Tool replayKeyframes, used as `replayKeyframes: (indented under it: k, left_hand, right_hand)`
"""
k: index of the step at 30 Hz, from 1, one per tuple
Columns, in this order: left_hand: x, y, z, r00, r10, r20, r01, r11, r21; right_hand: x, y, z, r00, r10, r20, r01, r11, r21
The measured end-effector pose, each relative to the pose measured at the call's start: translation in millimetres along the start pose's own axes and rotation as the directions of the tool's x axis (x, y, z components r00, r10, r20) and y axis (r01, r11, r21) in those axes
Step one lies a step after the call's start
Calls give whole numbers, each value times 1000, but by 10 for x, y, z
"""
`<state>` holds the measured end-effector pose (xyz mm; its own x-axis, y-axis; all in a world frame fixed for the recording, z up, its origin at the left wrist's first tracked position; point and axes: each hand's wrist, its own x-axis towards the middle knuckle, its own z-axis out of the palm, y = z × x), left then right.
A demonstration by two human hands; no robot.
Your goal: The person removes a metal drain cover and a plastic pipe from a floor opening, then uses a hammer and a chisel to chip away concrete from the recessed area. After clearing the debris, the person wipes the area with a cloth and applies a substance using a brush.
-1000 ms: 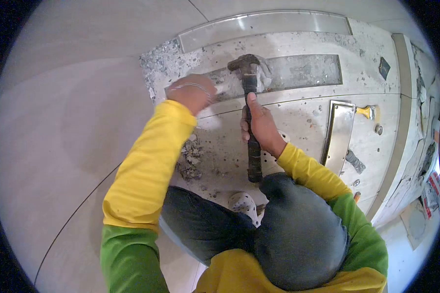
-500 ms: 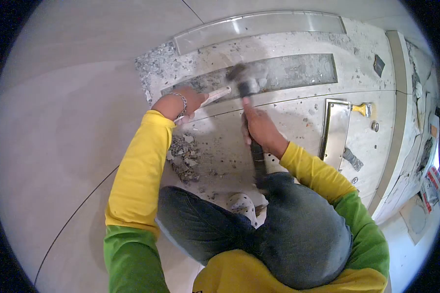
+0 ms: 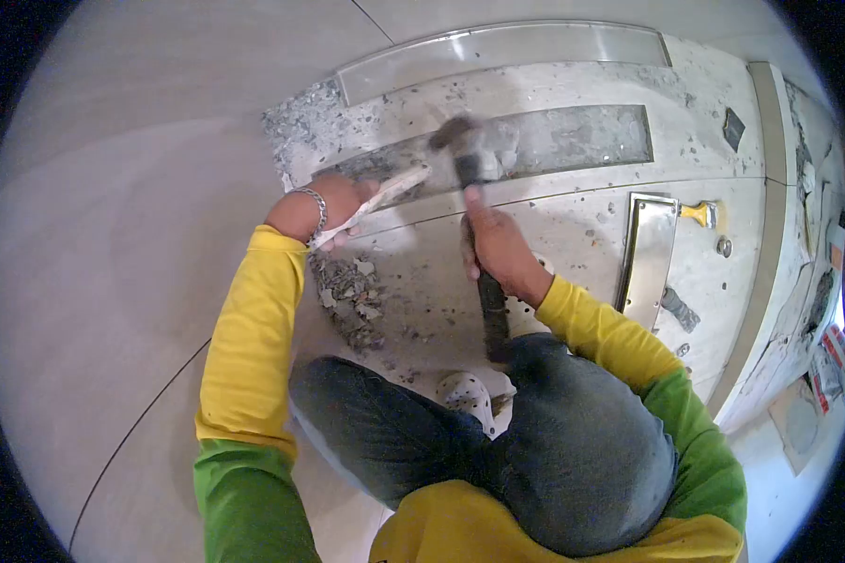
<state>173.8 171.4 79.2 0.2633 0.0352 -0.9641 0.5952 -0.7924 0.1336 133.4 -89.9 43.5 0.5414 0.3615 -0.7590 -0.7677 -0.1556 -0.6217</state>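
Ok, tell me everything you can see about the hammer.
The hammer has a dark, worn-looking handle and a dark metal head, which is blurred. The right hand grips it mid-handle, thumb along the shaft. It points away from the person, head over the chipped floor channel near the chisel; contact cannot be told.

Hammer (image 3: 491, 314): dark metal head, blurred; handle dark, dull, rough-looking. Chisel (image 3: 390, 188): pale, dust-coated, matt. Floor tile (image 3: 113, 235) at 9 o'clk: smooth, satin beige. Channel (image 3: 577, 136) at 1 o'clk: rough grey concrete, gritty. Steel strip (image 3: 498, 47) at 12 & steel cover (image 3: 648, 253) at 3: polished, glossy. Rubble (image 3: 347, 296) nr centre: jagged grey chips. Bracelet (image 3: 317, 208): shiny metal. Sleeve (image 3: 253, 328) at 7: yellow cloth, matt.
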Motion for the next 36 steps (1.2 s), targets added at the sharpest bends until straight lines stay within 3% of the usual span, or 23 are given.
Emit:
replayKeyframes:
  k: [1, 3, 5, 6, 8, 9, 11, 12, 14, 15, 17, 19, 21, 23, 25, 26, 27, 28, 30, 31, 33, 35, 36]
  left_hand:
    - [-10, 20, -2, 1000, -1, -4, 1, 1000, 3]
    - [-27, 27, 21, 996, -89, -15, 89, 996, -3]
    - [-39, -56, 16, 999, -53, -2, 53, 998, -17]
    - [-43, -71, 4, 1000, -8, 1, 8, 999, -36]
    - [-26, -59, 7, 1000, 4, -4, -4, 1000, -5]
    - [-20, -50, 16, 1000, 16, -10, -15, 1000, 25]
    - [3, 29, 8, 1000, 6, -5, -6, 996, 93]
    - [26, 62, 1, 1000, -5, 3, 5, 987, 163]
    - [70, 65, 22, 1000, -19, -17, 22, 989, 149]
    - [106, 26, 59, 999, -41, -30, 45, 991, 126]
    - [161, -81, 105, 999, -32, -24, 35, 988, 149]
    - [98, -8, 51, 999, -3, -48, 11, 985, 173]
    - [1, 80, 63, 996, -79, -41, 85, 983, 165]
    - [0, 119, 96, 994, -83, -72, 95, 976, 197]
    - [213, -80, 120, 991, -90, -97, 111, 965, 236]
    - [509, -440, 102, 960, 176, -217, -35, 847, 531]
    - [653, -683, 138, 864, 445, -235, -106, 618, 779]
    - [459, -612, 110, 873, 434, -225, -106, 618, 779]
    - [150, -383, -153, 947, 225, -231, -115, 906, 408]
    - [125, -397, -107, 946, 221, -236, -109, 906, 410]
    - [88, -446, 64, 988, -64, -142, 80, 991, 108]
    - [98, -507, 170, 982, -158, -106, 178, 959, 222]
    - [191, -678, 216, 989, -71, -131, 104, 957, 269]
  right_hand:
    - [20, 17, 0, 973, 184, 136, -177, 982, -64]
    - [42, -26, 1, 979, 158, 131, -145, 984, -103]
    - [-53, -129, 48, 1000, -11, 20, 11, 1000, -19]
    - [-40, -131, 70, 1000, -10, 22, 10, 1000, -20]
    - [-11, -105, 111, 971, -188, -149, 209, 968, 138]
    - [31, -4, 120, 971, -189, -147, 209, 968, 136]
    - [142, 202, 109, 996, -45, -72, 42, 998, -46]
    - [131, 156, 72, 996, -52, -74, 48, 998, -48]
    - [110, 85, -5, 977, 180, 114, -161, 974, -158]
    - [82, 51, -7, 976, 183, 114, -164, 974, -157]
    - [-27, 38, 45, 997, -72, 11, 71, 997, 22]
    - [-14, 71, 125, 992, -99, -73, 106, 989, 98]
    - [33, 167, 134, 981, -117, -157, 144, 974, 174]
    - [124, 250, 33, 959, 205, 198, -202, 979, -34]
    - [83, 233, 26, 969, 177, 172, -179, 984, -3]
    - [65, 222, 31, 976, 157, 151, -163, 986, 25]
    - [36, 197, 45, 973, 167, 158, -173, 985, 24]
    - [-19, 143, 66, 989, 103, 108, -114, 988, 100]
    - [-38, -6, 60, 999, 2, 35, -8, 984, 177]
    - [-54, -56, 87, 999, -2, 41, -5, 984, 180]
    - [-43, -116, 174, 996, -87, -15, 88, 977, 193]
    - [72, 148, 300, 992, -125, -15, 126, 984, 129]
    - [153, 299, 349, 985, -174, -17, 175, 983, 62]
